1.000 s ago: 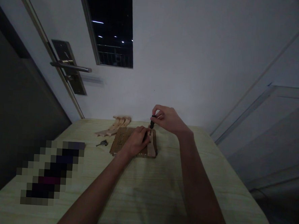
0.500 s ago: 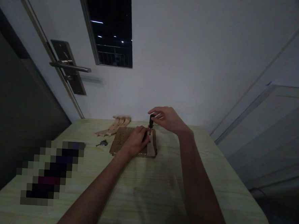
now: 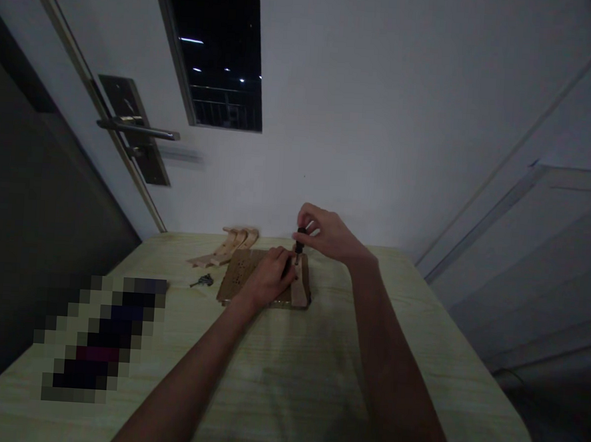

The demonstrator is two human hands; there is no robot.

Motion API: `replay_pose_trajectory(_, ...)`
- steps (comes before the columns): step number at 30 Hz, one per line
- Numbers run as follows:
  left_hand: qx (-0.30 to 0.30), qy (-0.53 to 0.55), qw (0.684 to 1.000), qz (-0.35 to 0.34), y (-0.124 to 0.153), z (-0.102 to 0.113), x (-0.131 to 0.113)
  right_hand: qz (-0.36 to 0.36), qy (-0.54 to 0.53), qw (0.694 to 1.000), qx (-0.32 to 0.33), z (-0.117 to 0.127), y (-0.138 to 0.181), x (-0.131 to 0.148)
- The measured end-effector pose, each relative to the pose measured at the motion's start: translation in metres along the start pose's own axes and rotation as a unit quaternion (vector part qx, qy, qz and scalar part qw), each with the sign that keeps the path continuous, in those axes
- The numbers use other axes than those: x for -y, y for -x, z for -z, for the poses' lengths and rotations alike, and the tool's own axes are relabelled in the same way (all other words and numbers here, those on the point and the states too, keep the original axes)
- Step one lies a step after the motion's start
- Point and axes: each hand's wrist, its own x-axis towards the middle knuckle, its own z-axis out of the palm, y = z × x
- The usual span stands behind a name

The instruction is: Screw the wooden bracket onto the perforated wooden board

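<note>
A brown wooden board (image 3: 239, 276) with small holes lies at the far middle of the table (image 3: 286, 374). A pale wooden piece (image 3: 300, 291) lies along its right edge. My right hand (image 3: 325, 235) pinches the black handle of a small screwdriver (image 3: 300, 239), which stands upright on that piece. My left hand (image 3: 268, 278) rests on the board with its fingers closed around the tool's lower end beside the pale piece.
Several pale wooden pieces (image 3: 226, 247) lie behind the board near the wall. A small dark metal object (image 3: 202, 281) sits left of the board. A door with a lever handle (image 3: 137, 130) stands at the left. A pixelated patch (image 3: 101, 336) covers the table's near left.
My right hand opened its fingers around the screwdriver's handle half a second ago and has closed on it again. The left hand and the board stayed put.
</note>
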Motion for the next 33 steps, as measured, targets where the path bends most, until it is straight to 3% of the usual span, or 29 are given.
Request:
replay_pose_trajectory(10, 0.005, -0.001, 1.000, 0.009, 0.000, 0.001, 0.000, 0.007, 0.017, 1.000, -0.020, -0.002, -0.003, -0.011)
replay_pose_trajectory(25, 0.007, 0.006, 1.000, 0.012, 0.000, 0.002, -0.001, 0.021, 0.001, 1.000, -0.002, 0.002, -0.001, -0.006)
replay_pose_trajectory(33, 0.006, 0.005, 1.000, 0.005, 0.000, 0.001, -0.001, 0.015, 0.007, 0.998, -0.061, -0.001, -0.002, -0.013)
